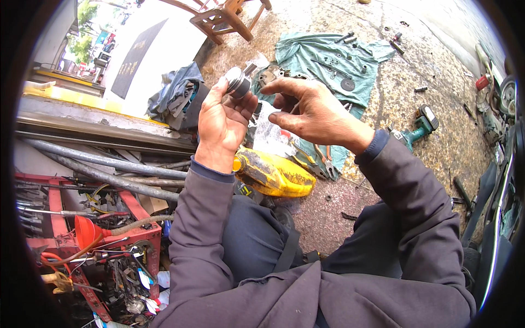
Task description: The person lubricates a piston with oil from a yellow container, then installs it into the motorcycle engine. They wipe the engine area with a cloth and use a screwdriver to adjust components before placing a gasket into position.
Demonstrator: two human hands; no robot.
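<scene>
My left hand (224,123) grips a short cylindrical silver metal part (238,82) with a dark band, raised in front of me. My right hand (311,115) is just right of it, index finger bent and thumb apart from it, the other fingers curled inward; what they hold, if anything, is hidden. Behind both hands are a greasy metal assembly (268,74) and a crumpled clear plastic sheet (264,139). Below them lies a grimy yellow plastic jug (279,175). Pliers (327,163) rest beside it on a green cloth (369,60) strewn with small dark parts.
A green cordless power tool (422,123) lies right on the speckled floor. A wooden chair (229,22) and dark clothing (175,90) are beyond. Metal pipes (109,161) and a cluttered red rack (57,205) with a funnel (90,232) are left; vehicle parts (492,98) line the right edge.
</scene>
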